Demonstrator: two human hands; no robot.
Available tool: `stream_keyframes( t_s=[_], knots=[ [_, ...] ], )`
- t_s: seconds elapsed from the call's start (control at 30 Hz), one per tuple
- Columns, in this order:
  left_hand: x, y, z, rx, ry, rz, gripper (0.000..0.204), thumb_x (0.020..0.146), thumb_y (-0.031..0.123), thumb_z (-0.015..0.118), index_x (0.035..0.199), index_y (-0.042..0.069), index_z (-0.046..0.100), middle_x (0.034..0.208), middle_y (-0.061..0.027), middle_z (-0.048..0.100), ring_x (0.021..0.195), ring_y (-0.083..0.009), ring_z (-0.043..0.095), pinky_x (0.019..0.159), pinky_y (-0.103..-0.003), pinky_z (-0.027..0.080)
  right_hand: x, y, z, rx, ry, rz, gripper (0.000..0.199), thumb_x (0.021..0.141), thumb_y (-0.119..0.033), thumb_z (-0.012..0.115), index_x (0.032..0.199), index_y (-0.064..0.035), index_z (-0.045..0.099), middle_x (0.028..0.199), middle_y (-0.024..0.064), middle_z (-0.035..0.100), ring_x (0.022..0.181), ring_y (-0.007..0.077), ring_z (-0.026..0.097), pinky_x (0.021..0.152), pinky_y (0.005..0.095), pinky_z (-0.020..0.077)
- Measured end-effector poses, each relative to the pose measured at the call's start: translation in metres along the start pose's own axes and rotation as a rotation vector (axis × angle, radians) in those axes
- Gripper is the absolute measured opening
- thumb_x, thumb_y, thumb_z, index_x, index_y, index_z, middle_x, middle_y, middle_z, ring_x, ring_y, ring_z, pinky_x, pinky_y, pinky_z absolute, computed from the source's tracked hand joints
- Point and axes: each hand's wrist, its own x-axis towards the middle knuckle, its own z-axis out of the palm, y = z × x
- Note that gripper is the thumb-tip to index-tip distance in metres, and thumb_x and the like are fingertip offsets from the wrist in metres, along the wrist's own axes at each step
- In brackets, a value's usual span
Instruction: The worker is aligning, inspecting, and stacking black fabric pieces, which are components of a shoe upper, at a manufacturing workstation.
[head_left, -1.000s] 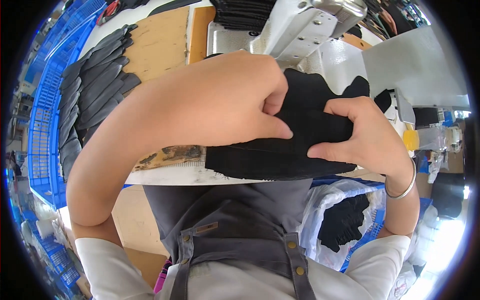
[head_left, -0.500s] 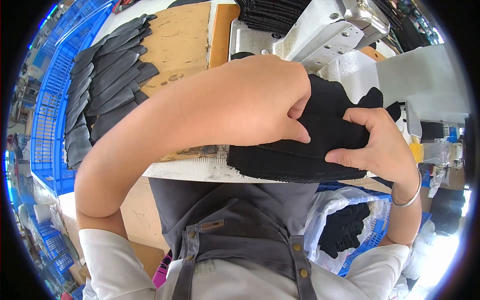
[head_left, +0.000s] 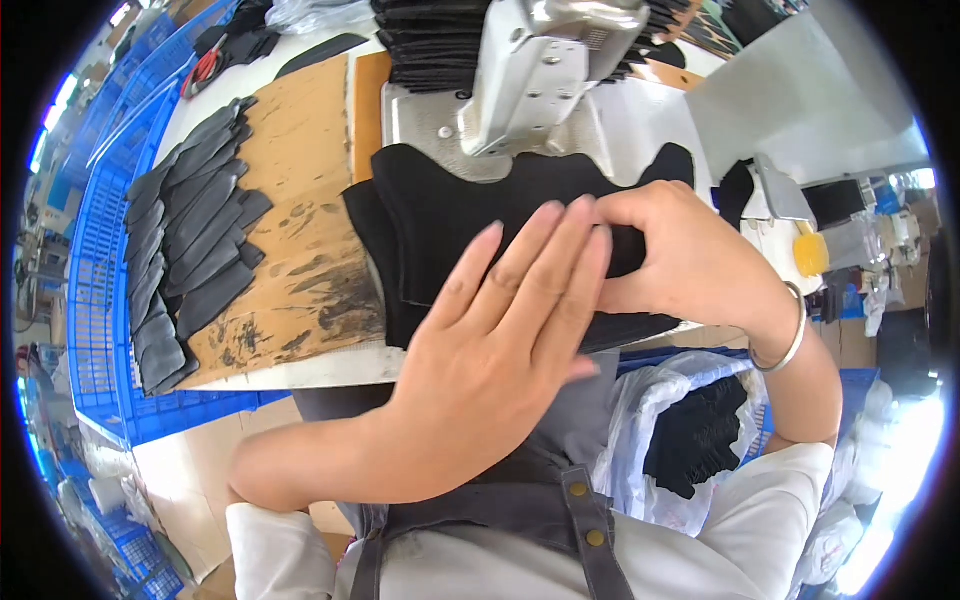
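Two or more black fabric pieces [head_left: 450, 215] with wavy upper edges lie layered on the table in front of the machine. Across their lower middle my left hand [head_left: 500, 320] is stretched flat, fingers straight and slightly spread, holding nothing. My right hand [head_left: 690, 250], with a bangle at the wrist, bends its thumb and fingers around the fabric's right part. Black cloth shows in the gap between thumb and forefinger; their tips sit close to my left fingers, and the other right fingers are hidden.
Behind the fabric stands a silver machine [head_left: 530, 90], with stacked black pieces [head_left: 425, 45] beside it. Overlapping dark grey pieces [head_left: 205, 235] cover the stained brown board [head_left: 300, 270] at left, next to a blue basket [head_left: 90, 330]. A plastic-lined bin [head_left: 625, 440] holds black pieces below.
My left hand has drawn back toward me and flattened from a bent pose. The fabric now lies with its wavy edge toward the machine. My right hand appears farther left; the view has shifted.
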Motion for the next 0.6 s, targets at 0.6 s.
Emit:
stream_keyframes(
  t_s=[0.6],
  knots=[
    [-0.007,-0.002,0.019,0.111,-0.131,0.018,0.067,0.075,0.049,0.061,0.135,0.021,0.051,0.145,-0.0191,0.037,0.132,-0.0365,0.036,0.106,-0.047,0.029,-0.026,0.031,-0.02,0.32,-0.153,0.236,0.033,0.084,-0.025,0.068,0.065,-0.0015,0.055,0.053,0.005,0.056,0.048,0.0118,0.059,0.046,0.0255,0.0438]
  ],
)
